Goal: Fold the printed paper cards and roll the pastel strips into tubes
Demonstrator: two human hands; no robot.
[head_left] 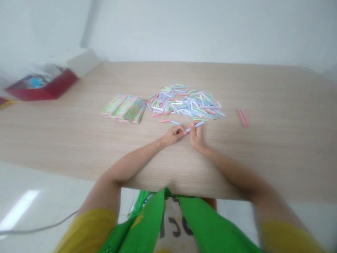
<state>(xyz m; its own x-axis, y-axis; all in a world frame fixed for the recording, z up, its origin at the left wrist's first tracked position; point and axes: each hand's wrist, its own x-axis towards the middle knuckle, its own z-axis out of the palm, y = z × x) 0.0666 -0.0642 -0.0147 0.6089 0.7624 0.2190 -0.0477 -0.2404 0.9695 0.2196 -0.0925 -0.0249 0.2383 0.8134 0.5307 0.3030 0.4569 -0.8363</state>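
In front of me a slim light blue pencil (200, 124) is held slanted between my two hands, its right end raised. My right hand (197, 135) is closed around its middle. The fingertips of my left hand (174, 135) pinch at its lower left end; the exact contact is blurred. Just beyond my hands lie a pink pencil (164, 121), another blue pencil (175, 122) and a green pencil (200, 119). Behind these spreads a loose pile of pastel pencils (192, 102) in pink, blue, green, purple and white.
Left of the pile are stacked green-and-pink printed packs (123, 108). Two pink sticks (242, 117) lie side by side to the right. A dark red box (56, 86) with its pale lid open stands at the table's far left. A wall (200, 31) borders the wooden table (284, 140).
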